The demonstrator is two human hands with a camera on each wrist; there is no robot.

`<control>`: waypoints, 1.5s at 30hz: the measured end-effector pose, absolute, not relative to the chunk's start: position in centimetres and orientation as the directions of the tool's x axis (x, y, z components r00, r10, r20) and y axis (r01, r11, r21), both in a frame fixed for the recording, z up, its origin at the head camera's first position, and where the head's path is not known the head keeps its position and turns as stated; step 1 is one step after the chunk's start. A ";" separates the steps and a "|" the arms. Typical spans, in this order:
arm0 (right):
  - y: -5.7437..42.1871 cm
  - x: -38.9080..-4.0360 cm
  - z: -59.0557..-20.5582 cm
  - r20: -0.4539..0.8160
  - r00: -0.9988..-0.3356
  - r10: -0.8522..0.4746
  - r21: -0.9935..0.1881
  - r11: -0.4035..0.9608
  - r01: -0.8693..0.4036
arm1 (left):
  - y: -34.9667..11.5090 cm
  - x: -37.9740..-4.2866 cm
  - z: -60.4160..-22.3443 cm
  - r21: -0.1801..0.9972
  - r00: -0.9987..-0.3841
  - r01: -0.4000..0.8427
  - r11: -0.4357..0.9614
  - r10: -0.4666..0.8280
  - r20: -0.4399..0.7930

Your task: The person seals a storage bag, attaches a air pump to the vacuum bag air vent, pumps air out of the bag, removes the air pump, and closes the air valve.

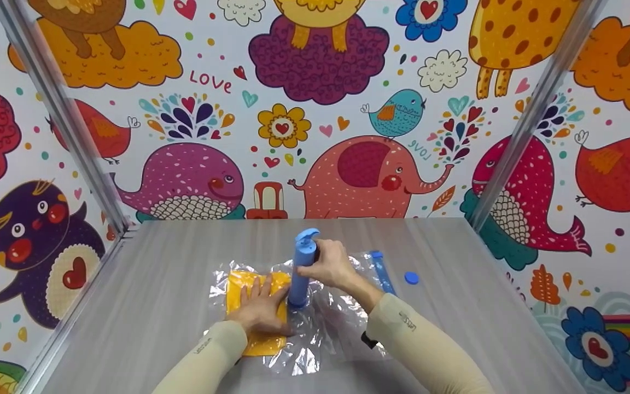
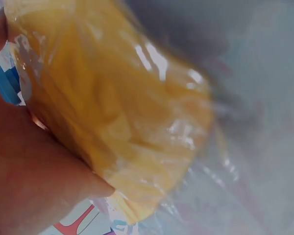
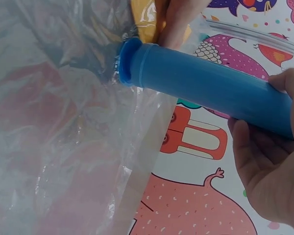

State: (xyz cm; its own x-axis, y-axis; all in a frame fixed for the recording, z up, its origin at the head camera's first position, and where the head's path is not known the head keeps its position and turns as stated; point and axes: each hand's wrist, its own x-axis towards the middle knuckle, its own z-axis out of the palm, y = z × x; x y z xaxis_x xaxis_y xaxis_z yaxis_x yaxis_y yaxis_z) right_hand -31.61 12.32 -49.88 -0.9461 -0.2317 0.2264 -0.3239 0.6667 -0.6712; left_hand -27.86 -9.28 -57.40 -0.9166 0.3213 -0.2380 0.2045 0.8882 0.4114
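Observation:
A blue hand pump (image 1: 303, 261) stands nearly upright on a clear plastic bag (image 1: 307, 353), its flared base against the film. My right hand (image 1: 328, 265) grips the pump's upper body, thumb on one side and fingers round the other, as the right wrist view also shows at the pump's barrel (image 3: 201, 83). Inside the bag's left part lies a folded yellow cloth (image 1: 235, 287). With fingers spread, my left hand (image 1: 260, 312) rests on the bag over this cloth, just left of the pump. The left wrist view shows the cloth (image 2: 108, 103) close up under wrinkled film.
A small round blue cap (image 1: 411, 278) lies on the grey table (image 1: 145, 306), right of the bag. Along the bag's right side runs a blue strip (image 1: 383, 273). Patterned walls (image 1: 271, 164) and metal corner posts (image 1: 512, 158) bound the table.

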 end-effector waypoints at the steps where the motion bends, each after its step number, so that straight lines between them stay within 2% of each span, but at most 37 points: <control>1: 12.3 -31.7 -49.8 0.224 -0.945 -0.237 -0.668 0.670 -0.326 | -9.3 -27.9 -57.4 0.409 -0.916 0.205 0.889 0.322 -0.239; 9: 11.9 -31.8 -49.8 0.175 -0.945 -0.274 -0.727 0.611 -0.312 | -9.1 -28.0 -57.5 0.395 -0.916 0.197 0.898 0.311 -0.252; 14: 11.5 -31.5 -49.8 0.157 -0.954 -0.254 -0.770 0.574 -0.279 | -9.2 -28.1 -57.5 0.384 -0.912 0.189 0.904 0.307 -0.273; 27: 11.0 -31.2 -49.8 0.277 -0.951 -0.134 -0.786 0.538 -0.305 | -9.3 -28.0 -57.7 0.423 -0.919 0.207 0.882 0.323 -0.226; 45: 11.4 -31.4 -49.8 0.249 -0.946 -0.207 -0.806 0.498 -0.321 | -9.2 -27.9 -57.8 0.409 -0.926 0.206 0.889 0.313 -0.212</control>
State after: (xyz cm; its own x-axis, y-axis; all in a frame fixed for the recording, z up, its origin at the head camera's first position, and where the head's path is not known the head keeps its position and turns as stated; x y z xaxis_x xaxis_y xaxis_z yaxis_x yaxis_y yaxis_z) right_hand -31.42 11.40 -49.81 -0.9462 -0.2066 0.2491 -0.3208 0.4980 -0.8056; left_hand -27.88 -9.18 -57.85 -0.9259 0.3127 -0.2120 0.2064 0.8888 0.4091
